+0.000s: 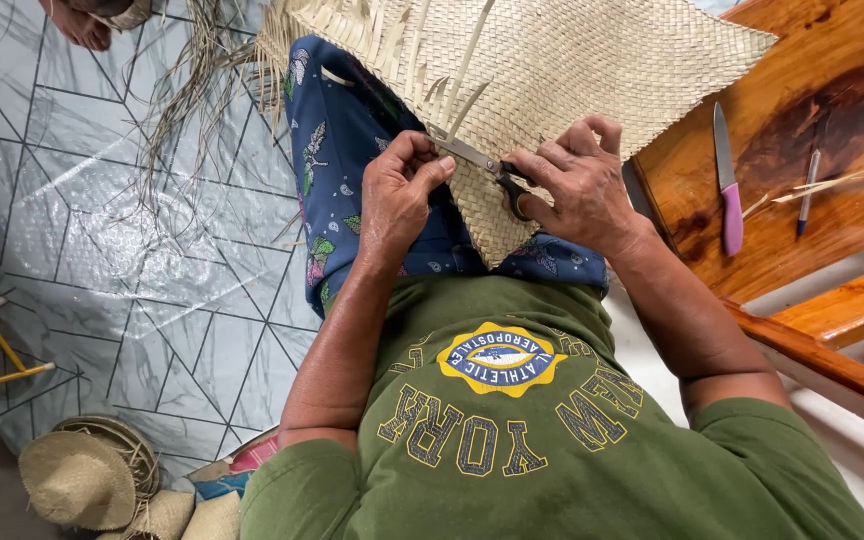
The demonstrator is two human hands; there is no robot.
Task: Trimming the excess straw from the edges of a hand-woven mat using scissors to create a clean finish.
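We pinch a loose strip at the mat's (552, 60) edge with our left hand (399, 190), fingers closed. Our right hand (577, 185) grips scissors (492, 170), blades at that strip. The mat lies on our lap. Knife (727, 185) and pen (805, 195) rest on the wooden surface (832, 90).

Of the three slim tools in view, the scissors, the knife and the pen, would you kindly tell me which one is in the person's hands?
The scissors, gripped by the right hand and steadied by the left hand at the woven mat. The pink-handled knife and pen lie untouched on the wooden bench.
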